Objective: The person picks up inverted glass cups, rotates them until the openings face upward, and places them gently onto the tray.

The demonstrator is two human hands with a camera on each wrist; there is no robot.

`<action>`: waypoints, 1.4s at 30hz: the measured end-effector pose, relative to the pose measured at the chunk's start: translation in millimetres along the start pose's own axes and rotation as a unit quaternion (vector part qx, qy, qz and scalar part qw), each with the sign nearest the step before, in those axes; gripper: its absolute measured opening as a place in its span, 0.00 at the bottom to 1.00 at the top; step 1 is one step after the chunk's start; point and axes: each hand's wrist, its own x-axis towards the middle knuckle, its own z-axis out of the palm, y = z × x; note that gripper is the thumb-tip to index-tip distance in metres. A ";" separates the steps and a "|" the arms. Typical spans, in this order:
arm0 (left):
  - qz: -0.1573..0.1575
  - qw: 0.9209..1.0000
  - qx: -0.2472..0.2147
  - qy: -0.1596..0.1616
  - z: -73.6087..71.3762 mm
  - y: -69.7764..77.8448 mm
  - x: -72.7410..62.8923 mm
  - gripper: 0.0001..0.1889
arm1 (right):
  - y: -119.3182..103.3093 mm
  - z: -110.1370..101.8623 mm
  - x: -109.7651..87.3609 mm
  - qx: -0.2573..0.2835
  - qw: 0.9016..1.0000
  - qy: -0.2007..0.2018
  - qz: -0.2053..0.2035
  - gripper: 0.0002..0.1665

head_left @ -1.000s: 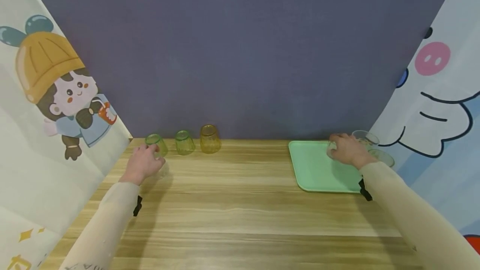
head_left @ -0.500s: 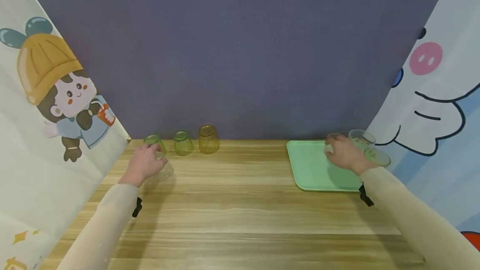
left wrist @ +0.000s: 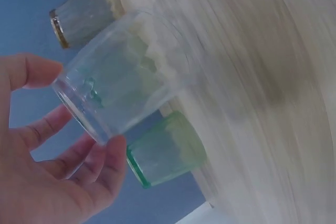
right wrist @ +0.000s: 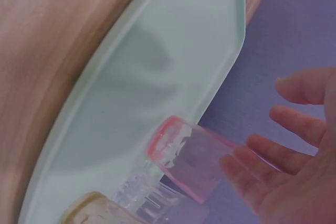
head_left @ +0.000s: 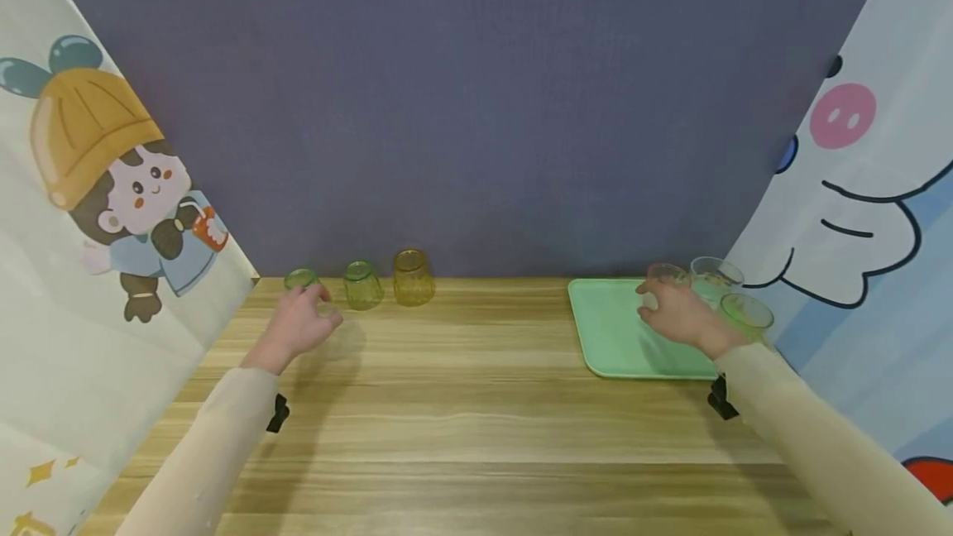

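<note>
A clear drinking glass [left wrist: 126, 77] is pinched near one end by the thumb and fingertips of my left hand [left wrist: 68, 171], over the left part of the table. Behind my left hand [head_left: 300, 323] in the head view stand a green glass [head_left: 301, 278], another green glass [head_left: 364, 288] and an amber glass [head_left: 414, 279]. My right hand [head_left: 685, 317] is over the green tray [head_left: 606, 329] with its fingers spread. Beside its fingertips a pink-tinted glass [right wrist: 191, 156] stands on the tray; the thumb is well apart from it.
On the tray beside the pink glass are a clear glass [head_left: 716, 275] and a yellow-tinted glass [head_left: 747, 313], the latter partly behind my right wrist. A dark panel [head_left: 476, 106] rises along the table's back edge. Printed curtains [head_left: 871, 213] border both sides.
My right hand has opened, leaving the pink glass on the tray. My left hand has moved slightly right with the clear glass. The head view has shifted slightly.
</note>
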 end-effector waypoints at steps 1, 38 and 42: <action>-0.001 1.000 -0.007 -0.002 0.3 1.1 0.1 0.24 | 0.3 1.4 -0.6 0.002 1.000 0.000 0.000 0.25; -0.026 0.971 -0.236 -0.028 17.1 25.0 -9.1 0.19 | -26.5 39.8 -19.2 0.154 0.987 0.030 -0.047 0.25; -0.024 0.964 -0.262 -0.030 19.4 29.8 -10.8 0.20 | -29.5 40.9 -20.8 0.174 0.983 0.034 -0.044 0.25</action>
